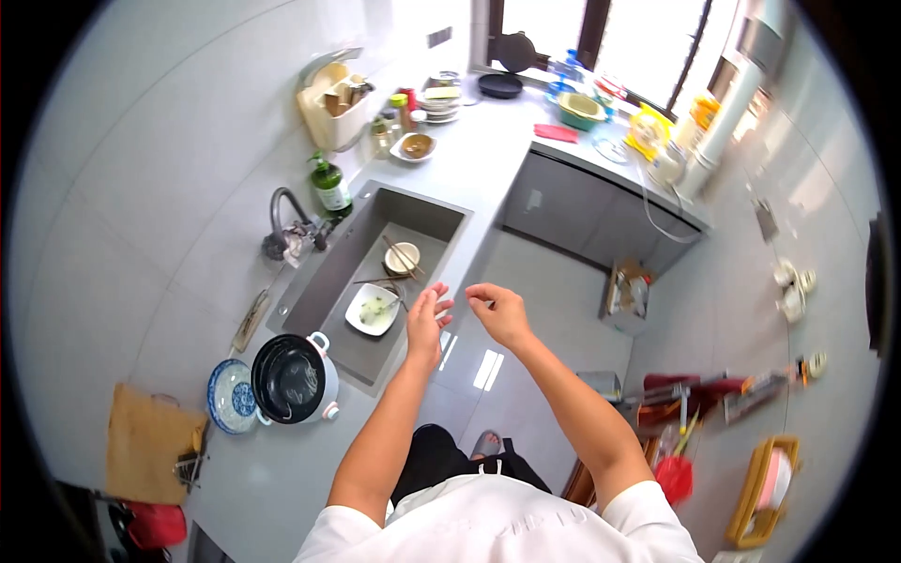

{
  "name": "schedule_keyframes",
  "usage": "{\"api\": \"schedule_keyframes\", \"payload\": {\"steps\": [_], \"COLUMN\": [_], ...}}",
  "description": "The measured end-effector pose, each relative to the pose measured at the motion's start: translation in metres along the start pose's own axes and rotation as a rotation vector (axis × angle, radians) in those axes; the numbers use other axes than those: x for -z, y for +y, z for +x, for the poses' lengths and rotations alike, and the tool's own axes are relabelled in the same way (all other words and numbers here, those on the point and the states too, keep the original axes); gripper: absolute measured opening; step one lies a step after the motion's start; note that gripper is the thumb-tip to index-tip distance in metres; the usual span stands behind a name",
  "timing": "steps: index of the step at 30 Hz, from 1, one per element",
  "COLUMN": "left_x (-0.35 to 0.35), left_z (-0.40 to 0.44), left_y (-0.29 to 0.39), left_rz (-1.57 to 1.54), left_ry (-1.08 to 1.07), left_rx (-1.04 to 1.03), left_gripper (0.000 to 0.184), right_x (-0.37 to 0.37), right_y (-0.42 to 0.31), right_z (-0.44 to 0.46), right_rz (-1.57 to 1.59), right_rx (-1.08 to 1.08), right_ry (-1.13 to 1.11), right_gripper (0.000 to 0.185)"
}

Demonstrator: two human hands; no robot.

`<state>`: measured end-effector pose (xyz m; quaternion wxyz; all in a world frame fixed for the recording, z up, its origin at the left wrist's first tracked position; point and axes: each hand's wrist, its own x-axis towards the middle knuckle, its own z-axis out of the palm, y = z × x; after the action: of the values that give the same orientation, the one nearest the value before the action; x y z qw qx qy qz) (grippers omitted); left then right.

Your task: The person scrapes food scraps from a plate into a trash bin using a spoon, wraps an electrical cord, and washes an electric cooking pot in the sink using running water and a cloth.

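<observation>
My left hand (427,324) is raised by the sink's near edge, fingers stretched and apart, holding nothing. Beside it, over the floor, my right hand (499,312) has its fingers curled in towards the thumb, and nothing shows in it. Nearest to the left hand, a white square bowl (366,321) with pale green scraps and a utensil sits in the grey sink (324,324). Farther along the basin is a small round bowl (404,251) with chopsticks (402,256) across it. A black-lined pot (291,380) stands on the counter left of the sink, overlapping a blue-and-white plate (228,396).
A dark faucet (282,225) and a green pump bottle (330,186) stand behind the sink. Beyond are a bowl of brown food (414,147), stacked plates (441,101) and a green basin (581,111). A cutting board (150,443) leans at left. A cardboard box (627,296) sits on the floor.
</observation>
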<state>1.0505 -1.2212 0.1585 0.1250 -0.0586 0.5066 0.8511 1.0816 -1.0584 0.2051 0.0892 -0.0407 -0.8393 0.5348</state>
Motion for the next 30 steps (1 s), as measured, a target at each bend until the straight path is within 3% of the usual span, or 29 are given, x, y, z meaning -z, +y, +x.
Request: {"api": "schedule_keyframes", "payload": {"steps": [14, 17, 19, 22, 30], "left_x": [0.096, 0.124, 0.140, 0.169, 0.219], "left_z": [0.116, 0.117, 0.105, 0.086, 0.010], "left_y": [0.033, 0.046, 0.051, 0.068, 0.094], "left_rz": [-0.084, -0.071, -0.056, -0.070, 0.000], "left_ry": [0.449, 0.556, 0.627, 0.735, 1.086], "left_rx": [-0.154, -0.205, -0.236, -0.307, -0.373], "left_gripper": [0.041, 0.041, 0.040, 0.038, 0.034], "right_x": [-0.140, -0.174, -0.208, -0.256, -0.345], "right_y": [0.012, -0.003, 0.006, 0.001, 0.012], "right_z": [0.164, 0.172, 0.177, 0.168, 0.121], "right_rz": [0.039, 0.006, 0.017, 0.053, -0.013], "right_rx": [0.173, 0.130, 0.321, 0.333, 0.179], "right_ry": [-0.489, -0.621, -0.687, -0.839, -1.193], "right_gripper": [0.020, 0.022, 0.019, 0.020, 0.035]}}
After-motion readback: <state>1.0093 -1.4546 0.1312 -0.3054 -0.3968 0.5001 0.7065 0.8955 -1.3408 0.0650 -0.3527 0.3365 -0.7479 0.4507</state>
